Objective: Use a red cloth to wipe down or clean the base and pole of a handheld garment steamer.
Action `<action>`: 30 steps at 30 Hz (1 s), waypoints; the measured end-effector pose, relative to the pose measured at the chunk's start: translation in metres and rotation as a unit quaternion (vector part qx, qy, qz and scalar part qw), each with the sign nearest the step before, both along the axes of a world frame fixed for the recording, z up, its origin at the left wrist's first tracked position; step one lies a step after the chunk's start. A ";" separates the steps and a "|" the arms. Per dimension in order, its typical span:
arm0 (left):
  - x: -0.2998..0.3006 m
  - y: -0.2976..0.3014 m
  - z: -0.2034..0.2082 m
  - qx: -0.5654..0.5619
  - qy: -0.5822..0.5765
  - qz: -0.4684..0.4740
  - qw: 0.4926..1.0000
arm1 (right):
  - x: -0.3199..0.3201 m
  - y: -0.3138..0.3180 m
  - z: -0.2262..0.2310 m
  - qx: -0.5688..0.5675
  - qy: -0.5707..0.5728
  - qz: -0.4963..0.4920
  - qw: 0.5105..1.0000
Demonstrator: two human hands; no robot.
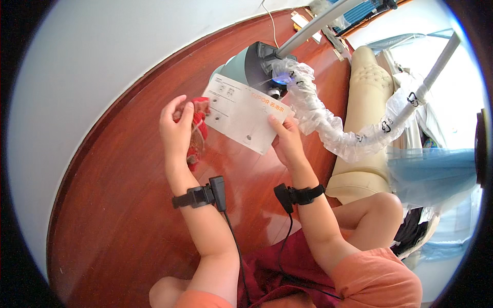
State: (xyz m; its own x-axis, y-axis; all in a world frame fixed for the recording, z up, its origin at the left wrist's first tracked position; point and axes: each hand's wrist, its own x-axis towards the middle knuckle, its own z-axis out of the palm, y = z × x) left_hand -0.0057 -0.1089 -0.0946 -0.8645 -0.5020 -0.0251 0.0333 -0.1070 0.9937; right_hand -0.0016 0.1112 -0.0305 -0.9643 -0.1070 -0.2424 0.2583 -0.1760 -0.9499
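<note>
My right hand grips the lower right edge of a white instruction booklet, thumb on its printed front. The booklet is tilted and shows small drawings and orange lettering. At its left edge, my left hand is closed around a crumpled red patterned cloth that hangs below the fingers. Just beyond the booklet stands a teal and dark grey appliance base, partly covered by it, with a blue light glowing. A hose in clear plastic wrap runs from the base toward the right, and a grey pole rises from it.
A white wall borders the red wooden floor on the left. To the right lies a cream padded seat, with sheer blue fabric beside it. Cardboard pieces and a thin white cable are farther back.
</note>
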 end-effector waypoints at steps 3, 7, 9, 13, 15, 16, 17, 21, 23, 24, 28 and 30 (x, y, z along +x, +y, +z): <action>0.003 0.028 0.048 0.183 0.084 -0.047 0.979 | 0.004 -0.018 -0.003 -0.095 0.013 -0.078 0.992; 0.000 0.061 0.048 0.006 0.159 0.022 0.987 | 0.001 -0.030 -0.003 -0.102 0.048 -0.072 0.991; 0.001 0.077 0.057 0.011 0.173 0.055 0.983 | -0.005 -0.022 -0.003 0.078 0.161 -0.052 0.983; 0.000 0.091 0.068 0.136 0.277 -0.137 0.941 | 0.000 -0.046 0.022 -0.166 0.077 0.006 0.983; -0.008 0.108 0.065 0.018 0.345 -0.139 0.928 | -0.007 -0.031 0.020 -0.232 0.030 -0.008 0.972; -0.007 0.114 0.068 -0.050 0.352 -0.152 0.922 | -0.004 -0.026 0.022 -0.239 0.025 -0.025 0.970; -0.003 0.120 0.069 -0.062 0.340 -0.145 0.927 | -0.002 -0.022 0.024 -0.239 0.044 0.029 0.970; 0.005 0.125 0.071 -0.192 0.261 -0.131 0.937 | -0.003 -0.018 0.016 -0.210 0.000 0.045 0.977; 0.004 0.119 0.071 -0.280 0.209 -0.121 0.929 | -0.003 -0.021 0.014 -0.238 -0.026 0.053 0.970; 0.001 0.118 0.071 -0.322 0.182 -0.116 0.922 | -0.005 -0.022 0.013 -0.257 -0.051 0.052 0.964; -0.009 0.107 0.062 -0.354 0.212 -0.066 0.908 | -0.011 -0.025 0.017 -0.283 -0.050 0.126 0.949; -0.017 0.106 0.059 -0.369 0.190 -0.035 0.909 | -0.015 -0.022 0.017 -0.210 -0.039 0.141 0.967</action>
State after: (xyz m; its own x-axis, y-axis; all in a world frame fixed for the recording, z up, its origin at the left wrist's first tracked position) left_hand -0.0225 -0.0026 -0.0357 -0.7713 -0.2037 0.6030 0.4080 0.5688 0.7141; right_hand -0.0165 0.0893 -0.0131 -0.8631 -0.4673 -0.1916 0.4201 -0.4536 -0.7860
